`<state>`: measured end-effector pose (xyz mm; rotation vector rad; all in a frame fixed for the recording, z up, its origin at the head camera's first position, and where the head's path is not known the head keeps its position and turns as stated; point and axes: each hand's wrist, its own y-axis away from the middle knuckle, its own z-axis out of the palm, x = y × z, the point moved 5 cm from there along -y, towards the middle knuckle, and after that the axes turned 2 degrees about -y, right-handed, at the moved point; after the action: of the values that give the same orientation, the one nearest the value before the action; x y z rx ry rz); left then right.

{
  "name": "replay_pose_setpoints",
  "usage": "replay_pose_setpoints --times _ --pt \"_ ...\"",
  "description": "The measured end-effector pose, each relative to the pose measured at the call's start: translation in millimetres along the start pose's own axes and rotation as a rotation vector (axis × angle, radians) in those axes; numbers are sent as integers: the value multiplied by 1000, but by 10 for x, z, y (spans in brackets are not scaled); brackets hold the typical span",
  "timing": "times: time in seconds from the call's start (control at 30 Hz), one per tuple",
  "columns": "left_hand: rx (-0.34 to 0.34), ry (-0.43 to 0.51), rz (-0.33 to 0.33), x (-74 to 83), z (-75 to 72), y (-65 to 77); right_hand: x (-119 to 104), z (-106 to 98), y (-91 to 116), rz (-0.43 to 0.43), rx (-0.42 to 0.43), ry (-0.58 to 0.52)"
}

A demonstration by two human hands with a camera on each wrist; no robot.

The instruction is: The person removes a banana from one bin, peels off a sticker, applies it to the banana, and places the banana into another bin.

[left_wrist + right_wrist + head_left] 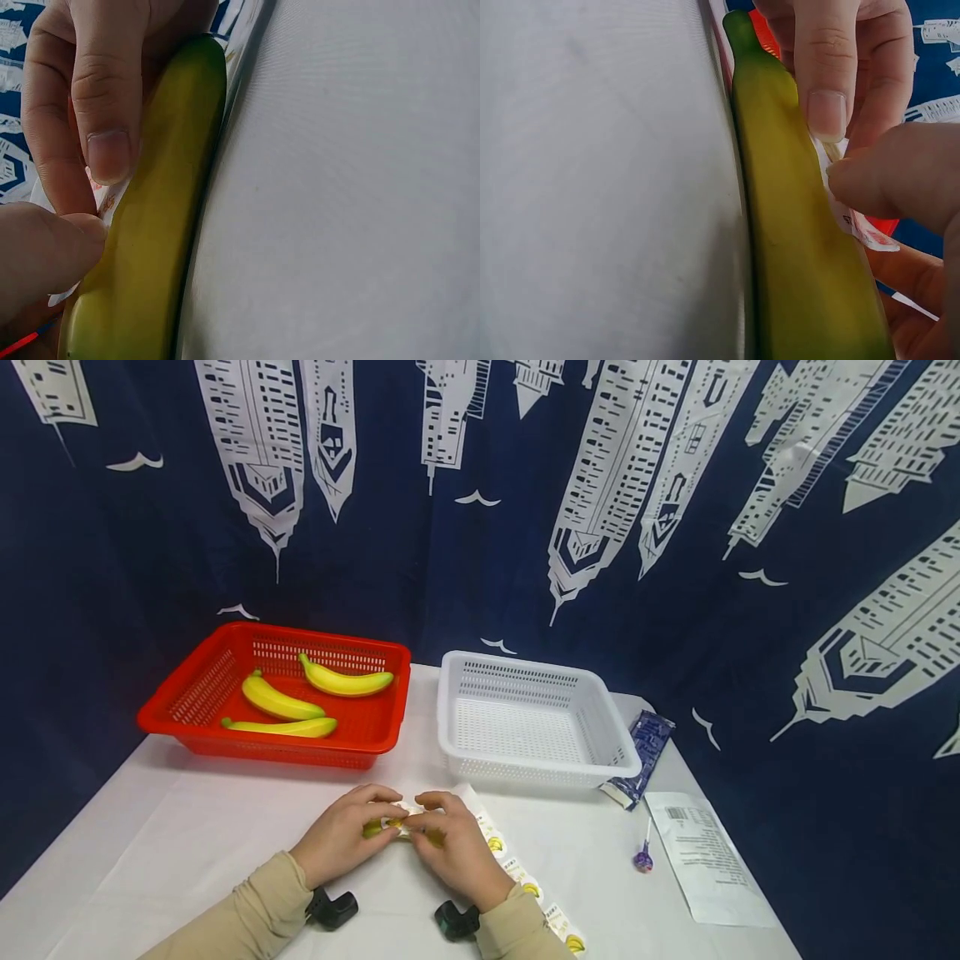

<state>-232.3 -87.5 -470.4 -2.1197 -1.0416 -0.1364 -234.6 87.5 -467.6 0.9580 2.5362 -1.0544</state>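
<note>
Both left hand and right hand, fingers nearly closed, pinch a sticker at the twelve-o'clock edge of a banana lying nine to three o'clock, neither nearer.

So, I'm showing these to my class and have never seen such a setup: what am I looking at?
There is no robot here, just a person's left hand and right hand. The wide picture comes from a camera worn on the head, looking forward and down; the two close-ups come from wrist cameras, one per arm. Both hands pinch a small printed label against a banana; whether it is stuck on, I can't tell. A strip of banana labels lies beside the right forearm. Farther back on the white table stand a red basket with three bananas and a white basket. To the right lie a blue packet, a lollipop and a white pouch.
</note>
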Motion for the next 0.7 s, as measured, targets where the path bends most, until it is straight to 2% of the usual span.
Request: replay_pose_setpoints --times 0.33,0.7 --pt "2 6 -18 -23 33 14 -7 1 1 -9 14 53" --pt "-13 -1 -58 -28 58 3 0 23 -8 73 3 101"
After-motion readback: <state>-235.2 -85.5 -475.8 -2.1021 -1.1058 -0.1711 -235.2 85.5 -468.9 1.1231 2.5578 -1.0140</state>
